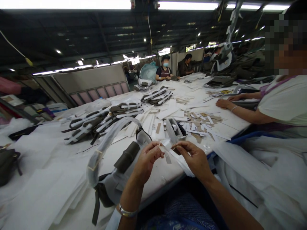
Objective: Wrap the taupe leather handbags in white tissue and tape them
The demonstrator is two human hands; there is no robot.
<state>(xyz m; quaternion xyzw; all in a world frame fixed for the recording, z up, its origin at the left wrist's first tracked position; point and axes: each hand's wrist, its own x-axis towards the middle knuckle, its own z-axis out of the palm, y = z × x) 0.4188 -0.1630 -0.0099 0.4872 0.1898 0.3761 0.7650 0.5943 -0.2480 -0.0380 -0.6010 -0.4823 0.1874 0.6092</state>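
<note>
The left hand [146, 159] and the right hand [194, 158] are raised side by side. Each has thumb and forefinger pressed together on one end of a single strip [168, 154], and the other fingers curl loosely. The strip hangs in the short gap between the two hands. It is thin, pale and half see-through, and it sags a little in the middle. A wider white tail falls away under the right hand. One silver bracelet [127, 212] circles the left wrist.

Just beyond the fingertips stands one tape dispenser [174, 129], grey and clear. To the left of the left hand lies one dark olive bag [126, 156], partly wrapped in cloudy film, with its long covered strap looping up and over. All of this rests on a white table [155, 179].

Farther off, beyond the left hand, are three heaps of wrapped bags [96, 123]. White and brown paper slips [201, 119], too many to count, lie scattered beyond the right hand. A co-worker's hand [223, 103] rests flat on the table well to the right. At least two more people sit at the far end.
</note>
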